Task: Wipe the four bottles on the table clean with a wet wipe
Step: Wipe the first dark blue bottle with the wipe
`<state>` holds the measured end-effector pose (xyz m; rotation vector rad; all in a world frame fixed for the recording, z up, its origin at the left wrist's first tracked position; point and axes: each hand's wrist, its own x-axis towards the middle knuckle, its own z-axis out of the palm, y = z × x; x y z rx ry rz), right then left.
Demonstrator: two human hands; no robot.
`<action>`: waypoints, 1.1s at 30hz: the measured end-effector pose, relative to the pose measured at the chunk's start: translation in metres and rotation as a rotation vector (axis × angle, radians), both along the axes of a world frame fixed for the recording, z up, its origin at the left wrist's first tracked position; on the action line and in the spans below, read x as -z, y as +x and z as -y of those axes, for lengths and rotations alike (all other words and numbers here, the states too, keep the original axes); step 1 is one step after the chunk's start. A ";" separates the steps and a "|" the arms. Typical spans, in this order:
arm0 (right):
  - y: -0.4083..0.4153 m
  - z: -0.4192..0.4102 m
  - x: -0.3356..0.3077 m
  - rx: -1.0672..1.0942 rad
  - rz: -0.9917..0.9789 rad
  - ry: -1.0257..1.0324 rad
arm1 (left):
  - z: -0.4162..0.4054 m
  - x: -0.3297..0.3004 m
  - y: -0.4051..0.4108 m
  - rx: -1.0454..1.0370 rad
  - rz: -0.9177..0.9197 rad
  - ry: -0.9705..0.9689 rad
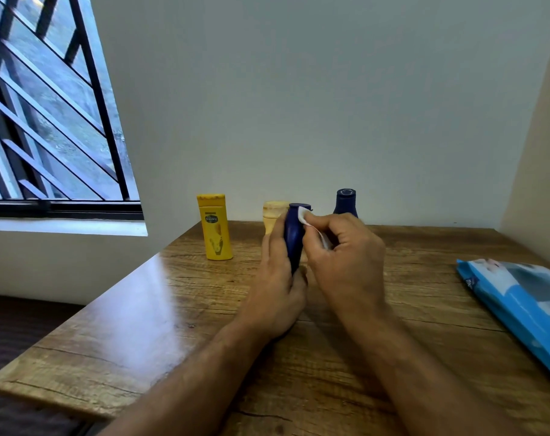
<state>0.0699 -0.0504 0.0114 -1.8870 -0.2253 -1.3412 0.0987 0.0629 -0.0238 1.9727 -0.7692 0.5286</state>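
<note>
Item: dark blue bottle (293,237), lifted above the table (141,309), mid-wipe.

Left hand (275,278) clasps its lower body; right hand (343,256) pinches the wet wipe (305,217) against its shoulder. Advised: rotate the bottle, cover every side. Behind: yellow bottle (215,228), beige bottle (273,215) partly hidden, apparently upright, second blue bottle (346,202); wipe pack (519,306) well right.

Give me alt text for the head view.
Left hand holds a dark blue bottle upright while the right hand rubs a white wipe near its cap. Three more bottles stand behind on the wooden table.
</note>
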 end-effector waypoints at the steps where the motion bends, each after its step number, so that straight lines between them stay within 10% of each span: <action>1: 0.001 0.002 0.000 -0.005 -0.020 0.023 | 0.000 0.000 0.000 -0.006 0.003 -0.008; 9: -0.005 -0.001 0.002 -0.098 -0.049 -0.206 | -0.005 -0.003 -0.001 0.091 -0.021 -0.144; 15: 0.004 0.007 0.001 -0.105 -0.112 0.083 | -0.010 -0.007 0.002 0.403 -0.559 -0.571; 22: 0.002 0.006 0.001 -0.208 -0.134 -0.126 | -0.004 -0.042 0.014 0.329 -0.638 -0.915; 33: 0.002 0.007 -0.005 -0.088 -0.082 -0.238 | 0.011 -0.021 0.020 0.530 -0.754 -0.909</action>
